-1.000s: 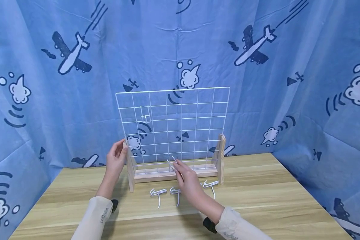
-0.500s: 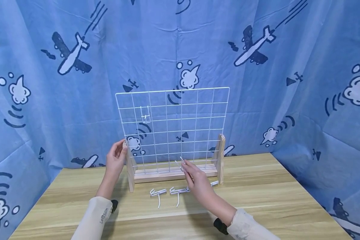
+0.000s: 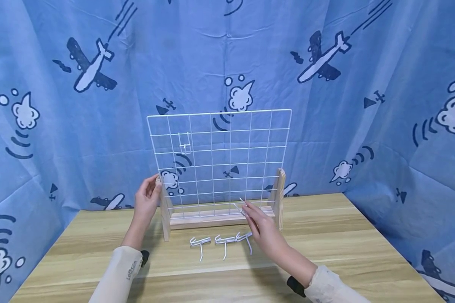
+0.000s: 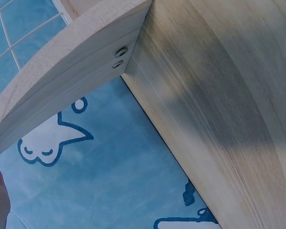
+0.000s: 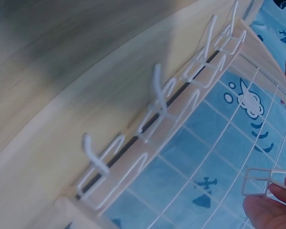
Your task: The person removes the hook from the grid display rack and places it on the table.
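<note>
My left hand grips the left wooden upright of a stand near its top; only a sliver of that hand shows in the left wrist view. The stand carries a white wire grid. In my right hand a white wire hook is pinched between thumb and fingers, in front of the grid's lower right part. Another white hook hangs on the grid at upper left. Several more hooks lie in a row before the stand; my right hand hides the rightmost in the head view.
A wooden base bar joins the two uprights, with the right upright beyond my right hand. The stand stands on a wood-grain table. A blue curtain with printed airplanes surrounds the table's back and sides.
My right hand has moved to the right along the grid with the hook, uncovering the third hook on the table and covering the rightmost one. My left hand stays on the upright.
</note>
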Available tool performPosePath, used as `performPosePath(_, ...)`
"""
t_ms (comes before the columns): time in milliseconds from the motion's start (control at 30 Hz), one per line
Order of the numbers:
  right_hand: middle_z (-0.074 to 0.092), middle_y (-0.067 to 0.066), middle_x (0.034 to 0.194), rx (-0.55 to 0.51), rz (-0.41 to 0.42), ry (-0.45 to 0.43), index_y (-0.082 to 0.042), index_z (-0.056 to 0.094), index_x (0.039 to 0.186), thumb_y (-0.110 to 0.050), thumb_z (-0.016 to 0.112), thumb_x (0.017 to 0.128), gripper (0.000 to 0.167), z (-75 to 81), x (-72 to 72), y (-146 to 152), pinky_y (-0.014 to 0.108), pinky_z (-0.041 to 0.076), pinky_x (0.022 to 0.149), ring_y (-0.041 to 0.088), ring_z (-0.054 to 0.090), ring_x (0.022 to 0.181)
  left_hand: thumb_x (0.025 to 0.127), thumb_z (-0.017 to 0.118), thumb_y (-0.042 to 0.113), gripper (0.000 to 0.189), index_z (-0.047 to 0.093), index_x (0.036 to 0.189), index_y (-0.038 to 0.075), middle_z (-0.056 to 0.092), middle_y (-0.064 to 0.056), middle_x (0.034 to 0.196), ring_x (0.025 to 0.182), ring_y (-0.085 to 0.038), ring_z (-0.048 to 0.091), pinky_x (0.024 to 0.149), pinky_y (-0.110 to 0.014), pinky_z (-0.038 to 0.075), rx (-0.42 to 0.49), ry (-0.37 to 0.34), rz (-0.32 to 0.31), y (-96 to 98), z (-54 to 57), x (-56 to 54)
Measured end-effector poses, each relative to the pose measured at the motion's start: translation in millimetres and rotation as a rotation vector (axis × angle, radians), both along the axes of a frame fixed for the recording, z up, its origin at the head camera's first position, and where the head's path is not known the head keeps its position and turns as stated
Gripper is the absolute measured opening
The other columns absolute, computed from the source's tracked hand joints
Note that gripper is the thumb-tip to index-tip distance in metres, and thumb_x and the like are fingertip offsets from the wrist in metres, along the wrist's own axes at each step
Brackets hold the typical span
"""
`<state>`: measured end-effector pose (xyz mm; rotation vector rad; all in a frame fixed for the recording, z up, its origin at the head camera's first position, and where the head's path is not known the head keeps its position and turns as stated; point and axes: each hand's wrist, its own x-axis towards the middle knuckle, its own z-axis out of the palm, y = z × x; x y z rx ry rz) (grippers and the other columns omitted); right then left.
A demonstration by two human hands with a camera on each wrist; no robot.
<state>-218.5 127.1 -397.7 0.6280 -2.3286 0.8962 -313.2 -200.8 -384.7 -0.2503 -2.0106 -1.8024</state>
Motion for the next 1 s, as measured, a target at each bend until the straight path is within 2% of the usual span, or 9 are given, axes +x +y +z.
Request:
performPosePath(233, 0.056, 0.022, 0.131, 0.053, -0.009, 0.038, 0.007, 0.062, 0.121, 0.008, 0.061, 0.089, 0.032, -1.4, 3.9, 17.5, 0.041, 0.051, 0.091, 0.039, 0.058, 0.114, 0.099, 0.053, 0.008, 0.038, 0.047, 0.136, -0.002, 0.052, -0.017, 0.132, 0.113, -0.001, 0.049, 0.099, -0.011, 0.042, 0.002, 0.007, -0.007, 1.5, 1.3, 0.6)
performPosePath(667, 0.059, 0.025, 0.124, 0.188, 0.026, 0.199, 0.007, 0.064, 0.118, 0.016, 0.067, 0.079, 0.04, -13.0, 7.5, 45.5, 0.044, 0.053, 0.086, 0.043, 0.06, 0.107, 0.099, 0.053, 0.01, 0.039, 0.047, 0.136, -0.001, 0.052, -0.017, 0.133, 0.114, -0.003, 0.049, 0.098, -0.011, 0.042, -0.004, -0.012, 0.002, -0.2, 1.0, 0.2)
performPosePath(1000, 0.062, 0.023, 0.12, 0.258, 0.063, 0.257, 0.006, 0.066, 0.113, 0.016, 0.072, 0.071, 0.044, -22.1, 10.4, 55.3, 0.035, 0.058, 0.076, 0.038, 0.065, 0.097, 0.099, 0.053, 0.009, 0.038, 0.048, 0.135, -0.002, 0.052, -0.017, 0.132, 0.114, -0.002, 0.049, 0.099, -0.012, 0.042, 0.006, 0.0, 0.002, 0.6, 0.6, -1.3)
